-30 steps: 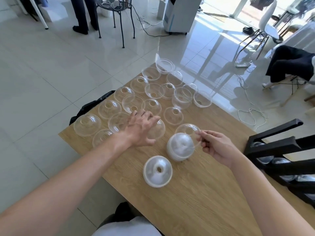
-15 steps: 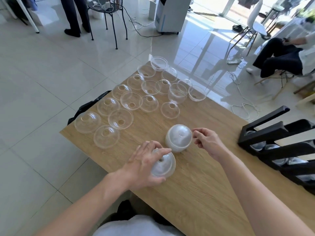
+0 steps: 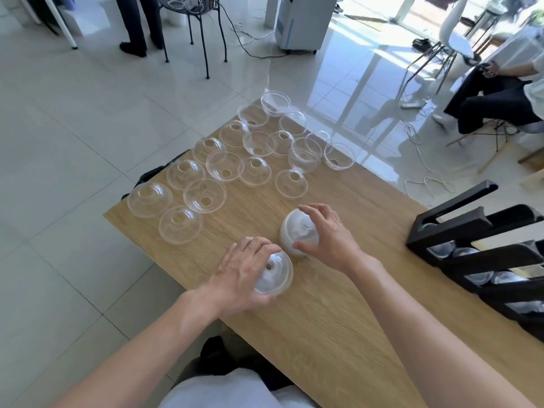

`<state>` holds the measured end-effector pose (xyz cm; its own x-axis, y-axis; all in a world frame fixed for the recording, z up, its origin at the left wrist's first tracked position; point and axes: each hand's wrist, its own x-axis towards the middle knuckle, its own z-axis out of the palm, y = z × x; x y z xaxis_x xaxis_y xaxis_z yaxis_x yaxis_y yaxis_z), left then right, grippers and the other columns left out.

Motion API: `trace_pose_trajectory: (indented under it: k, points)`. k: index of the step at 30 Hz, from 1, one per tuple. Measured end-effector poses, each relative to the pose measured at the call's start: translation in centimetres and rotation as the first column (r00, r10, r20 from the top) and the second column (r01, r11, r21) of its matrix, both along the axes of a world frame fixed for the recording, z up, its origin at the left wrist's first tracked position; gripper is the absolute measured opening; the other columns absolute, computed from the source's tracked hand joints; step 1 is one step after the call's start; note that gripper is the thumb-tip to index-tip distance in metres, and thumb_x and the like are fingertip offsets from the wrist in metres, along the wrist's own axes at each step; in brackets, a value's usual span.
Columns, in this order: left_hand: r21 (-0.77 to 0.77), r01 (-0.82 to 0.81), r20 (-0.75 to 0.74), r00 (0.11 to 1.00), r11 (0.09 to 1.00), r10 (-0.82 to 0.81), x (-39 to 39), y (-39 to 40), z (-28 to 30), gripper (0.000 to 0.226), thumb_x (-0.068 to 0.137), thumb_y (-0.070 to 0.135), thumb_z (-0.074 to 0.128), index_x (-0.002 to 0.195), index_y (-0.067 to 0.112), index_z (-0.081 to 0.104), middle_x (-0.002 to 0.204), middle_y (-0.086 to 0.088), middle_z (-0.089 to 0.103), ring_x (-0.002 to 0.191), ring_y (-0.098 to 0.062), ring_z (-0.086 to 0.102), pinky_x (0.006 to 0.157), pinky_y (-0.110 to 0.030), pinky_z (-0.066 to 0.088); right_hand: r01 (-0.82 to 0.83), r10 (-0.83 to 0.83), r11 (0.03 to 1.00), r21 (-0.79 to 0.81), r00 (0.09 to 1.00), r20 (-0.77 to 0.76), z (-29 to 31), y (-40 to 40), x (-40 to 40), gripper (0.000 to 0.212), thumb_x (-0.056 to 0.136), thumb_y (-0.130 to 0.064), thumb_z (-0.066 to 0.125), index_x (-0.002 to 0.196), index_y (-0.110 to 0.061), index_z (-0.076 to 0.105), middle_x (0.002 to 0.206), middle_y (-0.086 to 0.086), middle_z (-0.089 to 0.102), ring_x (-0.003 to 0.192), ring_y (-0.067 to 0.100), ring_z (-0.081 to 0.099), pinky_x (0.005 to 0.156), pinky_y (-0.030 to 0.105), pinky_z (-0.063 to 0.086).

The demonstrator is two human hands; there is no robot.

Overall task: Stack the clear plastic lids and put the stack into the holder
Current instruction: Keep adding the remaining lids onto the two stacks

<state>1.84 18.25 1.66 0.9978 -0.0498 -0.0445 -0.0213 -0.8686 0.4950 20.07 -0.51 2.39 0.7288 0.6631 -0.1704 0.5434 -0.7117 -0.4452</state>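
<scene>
While the left hand (image 3: 241,275) grips one lid stack (image 3: 275,275), the right hand (image 3: 326,237) (fingers spread) cups another stack (image 3: 290,231).

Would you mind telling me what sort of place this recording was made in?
Probably an open office or studio space rather than a home kitchen: a glossy tiled floor, a tall white appliance with cables trailing across the floor, scattered chairs, and a wooden table covered with clear lids beside a black holder.

Light wooden table (image 3: 338,319): left hand (image 3: 241,278) grips a cloudy stack of domed plastic lids (image 3: 275,275); right hand (image 3: 326,234) grips a second stack (image 3: 291,231). Single clear dome lids (image 3: 206,195) spread behind; black slotted holder (image 3: 471,248) right.
</scene>
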Motion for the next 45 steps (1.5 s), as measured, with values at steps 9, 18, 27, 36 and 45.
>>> trace_pose_trajectory:
  k: [9, 18, 27, 36, 45]
  points:
    - [-0.061, -0.057, -0.110, 0.993, 0.997, 0.050, 0.1, -0.4, -0.1, 0.085, 0.077, 0.050, 0.079, 0.150, 0.038, 0.035, 0.149, 0.024, 0.031, 0.137, -0.006, 0.027, 0.108, -0.031, 0.040, -0.031, 0.033, 0.999, 0.030, 0.999, -0.043, -1.2, -0.4, 0.5, 0.086, 0.083, -0.047, 0.079, 0.155, -0.040, 0.032, 0.154, -0.009, 0.031, 0.139, 0.017, 0.037, 0.106, 0.042, 0.046]
    - [-0.093, -0.068, -0.112, 0.992, 0.993, 0.057, -0.1, -1.0, -0.2, 0.100, 0.075, 0.052, 0.083, 0.157, 0.032, 0.030, 0.157, 0.019, 0.030, 0.142, -0.009, 0.025, 0.118, -0.032, 0.032, -0.074, 0.075, 0.997, 0.011, 0.992, -0.098, -0.9, -0.9, 1.3, 0.088, 0.086, -0.049, 0.077, 0.157, -0.041, 0.025, 0.160, -0.009, 0.026, 0.144, 0.016, 0.033, 0.110, 0.045, 0.044]
    - [-0.199, -0.117, -0.088, 0.991, 0.973, 0.101, -1.1, 3.0, 0.0, 0.079, 0.089, 0.079, 0.050, 0.154, 0.039, 0.030, 0.154, 0.027, 0.028, 0.143, 0.004, 0.022, 0.119, -0.034, 0.025, -0.133, 0.130, 0.991, 0.024, 0.987, 0.099, 1.7, 2.2, 1.5, 0.069, 0.089, -0.053, 0.071, 0.149, -0.029, 0.047, 0.160, 0.003, 0.034, 0.150, 0.025, 0.027, 0.120, 0.046, 0.030]
    - [0.008, -0.349, 0.022, 0.937, 0.937, 0.348, -1.9, 13.3, -0.7, 0.053, 0.096, 0.053, 0.059, 0.139, 0.023, 0.054, 0.132, 0.007, 0.050, 0.122, -0.013, 0.049, 0.109, -0.037, 0.036, -0.313, 0.311, 0.950, -0.011, 0.936, 0.163, 1.7, 13.7, -0.5, 0.035, 0.093, -0.031, 0.072, 0.126, -0.019, 0.070, 0.125, 0.000, 0.060, 0.120, 0.024, 0.051, 0.101, 0.039, 0.044]
    - [0.223, -0.306, -0.077, 0.941, 0.925, 0.330, -0.6, 17.3, -3.5, 0.081, 0.085, 0.060, 0.070, 0.148, 0.023, 0.035, 0.142, 0.001, 0.038, 0.131, -0.018, 0.041, 0.114, -0.034, 0.035, -0.393, 0.409, 0.907, -0.155, 0.908, 0.095, -2.0, 20.7, -2.6, 0.040, 0.088, -0.025, 0.073, 0.127, -0.020, 0.068, 0.124, -0.001, 0.057, 0.108, 0.023, 0.054, 0.097, 0.036, 0.047]
